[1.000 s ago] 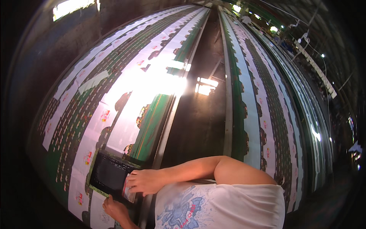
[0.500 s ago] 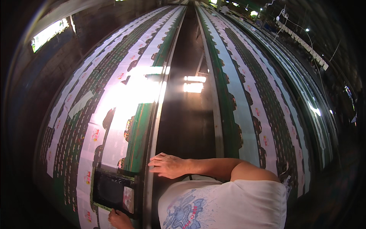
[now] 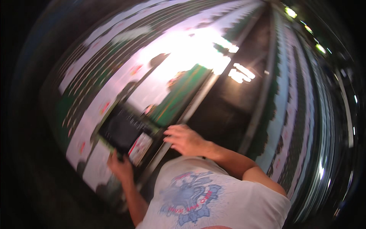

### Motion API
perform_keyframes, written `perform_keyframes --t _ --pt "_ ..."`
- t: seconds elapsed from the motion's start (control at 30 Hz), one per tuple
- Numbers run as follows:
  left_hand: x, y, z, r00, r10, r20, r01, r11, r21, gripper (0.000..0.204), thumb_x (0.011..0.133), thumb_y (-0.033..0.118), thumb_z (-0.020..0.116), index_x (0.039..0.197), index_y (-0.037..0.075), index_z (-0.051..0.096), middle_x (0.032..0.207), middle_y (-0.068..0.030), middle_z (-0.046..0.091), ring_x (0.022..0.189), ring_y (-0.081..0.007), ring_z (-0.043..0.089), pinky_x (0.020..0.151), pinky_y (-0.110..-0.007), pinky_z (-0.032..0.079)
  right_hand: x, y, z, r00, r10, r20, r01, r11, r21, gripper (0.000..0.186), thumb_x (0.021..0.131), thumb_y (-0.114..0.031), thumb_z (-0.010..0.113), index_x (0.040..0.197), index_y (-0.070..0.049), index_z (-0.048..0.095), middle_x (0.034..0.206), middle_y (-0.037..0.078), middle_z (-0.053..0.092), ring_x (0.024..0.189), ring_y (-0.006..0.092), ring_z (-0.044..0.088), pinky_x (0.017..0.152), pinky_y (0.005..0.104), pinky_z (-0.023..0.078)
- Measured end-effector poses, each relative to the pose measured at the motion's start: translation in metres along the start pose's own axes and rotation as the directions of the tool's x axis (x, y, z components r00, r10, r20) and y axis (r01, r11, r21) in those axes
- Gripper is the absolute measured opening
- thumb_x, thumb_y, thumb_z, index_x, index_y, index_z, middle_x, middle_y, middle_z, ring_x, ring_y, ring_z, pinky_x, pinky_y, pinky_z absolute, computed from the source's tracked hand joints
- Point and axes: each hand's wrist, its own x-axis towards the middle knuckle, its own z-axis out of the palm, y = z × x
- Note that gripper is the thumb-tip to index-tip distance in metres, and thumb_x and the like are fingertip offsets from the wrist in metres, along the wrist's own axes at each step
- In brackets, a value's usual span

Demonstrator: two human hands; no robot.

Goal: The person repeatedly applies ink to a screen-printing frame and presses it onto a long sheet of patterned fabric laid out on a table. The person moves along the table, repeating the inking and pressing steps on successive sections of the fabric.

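head view: a long green-topped table (image 3: 176,102) runs from my lower left to the upper right, its metal rail (image 3: 201,96) bending in the lens. pale pinkish-white strips (image 3: 148,91) with scalloped edges lie along it, beside dark bands dotted with small light marks (image 3: 93,84). white glare blots out the middle. a second long table with similar pale strips (image 3: 263,143) stands to the right across a dark, dull floor (image 3: 225,110), on which bright patches show; small bright lights (image 3: 291,12) dot the dim upper right of the room.

my white cloth shirt with a blue print (image 3: 190,196) fills the bottom.

the flat rectangular frame with a black, partly glossy inner face (image 3: 122,128) lies on the near part of the first table, over the strips, just beside the rail. its long axis slants from upper left to lower right, across the run of the strips; one short end faces the rail.

my right hand (image 3: 186,140) is bare, fingers loosely spread at the rail, apart from the frame; whether it touches the metal i can't tell. my left hand (image 3: 122,168) has its fingertips at the frame's near edge, thumb apart; i can't tell if they pinch it.

smallest, a pale oblong piece with a red edge (image 3: 141,148) sits in the frame's rail-side end, lying crosswise.
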Motion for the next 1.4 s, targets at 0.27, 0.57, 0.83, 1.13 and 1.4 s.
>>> perform_keyframes --t 0.27,0.57,0.83,1.13,1.4 --pt "-0.019 0.018 0.020 0.933 -0.343 -0.111 0.244 0.827 -0.506 0.061 0.086 -0.009 0.077 0.146 0.005 0.075 0.165 -0.0246 0.060 0.155 -0.0394 0.055 0.132 -0.048 0.041 0.046 -0.009 0.011 0.993 -0.033 0.114 0.009 0.979 0.204 0.043 0.094 -0.005 0.083 0.137 -0.005 0.077 0.152 0.015 0.067 0.147 0.0399 0.058 0.125 0.0525 0.048" --pt "-0.024 0.022 0.028 0.921 -0.350 -0.173 0.206 0.812 -0.546 0.059 0.085 -0.008 0.077 0.142 0.007 0.076 0.165 -0.0223 0.059 0.155 -0.0401 0.053 0.132 -0.049 0.040 0.077 -0.019 0.023 0.985 -0.132 0.114 0.104 0.970 0.220 0.039 0.094 -0.005 0.082 0.133 -0.002 0.078 0.149 0.018 0.069 0.144 0.0436 0.061 0.122 0.0543 0.050" --pt "-0.021 0.022 0.020 0.924 -0.351 -0.154 0.232 0.830 -0.507 0.069 0.081 -0.007 0.081 0.148 0.007 0.074 0.166 -0.0198 0.059 0.155 -0.0396 0.053 0.132 -0.050 0.040 0.072 -0.010 0.029 0.999 0.035 0.012 -0.037 0.976 0.214 0.037 0.101 -0.009 0.078 0.137 -0.001 0.077 0.152 0.022 0.068 0.141 0.0449 0.062 0.120 0.0534 0.050" --pt "-0.016 0.026 0.024 0.912 -0.337 -0.233 0.155 0.811 -0.564 0.049 0.079 -0.010 0.072 0.123 0.005 0.083 0.166 -0.0221 0.063 0.153 -0.0390 0.057 0.132 -0.050 0.039 0.069 0.033 0.035 0.903 0.323 0.284 -0.428 0.747 0.509 0.045 0.108 -0.018 0.075 0.150 -0.002 0.070 0.157 0.028 0.065 0.148 0.0436 0.062 0.124 0.0473 0.049" --pt "0.015 0.108 0.081 0.917 -0.253 -0.309 0.059 0.851 -0.521 0.039 0.079 -0.009 0.074 0.114 0.006 0.082 0.163 -0.0262 0.064 0.150 -0.0421 0.058 0.129 -0.053 0.040 0.065 0.117 -0.011 0.935 0.302 0.187 -0.355 0.835 0.420 0.044 0.105 -0.011 0.076 0.148 -0.003 0.074 0.156 0.026 0.068 0.150 0.0389 0.063 0.126 0.0455 0.048"
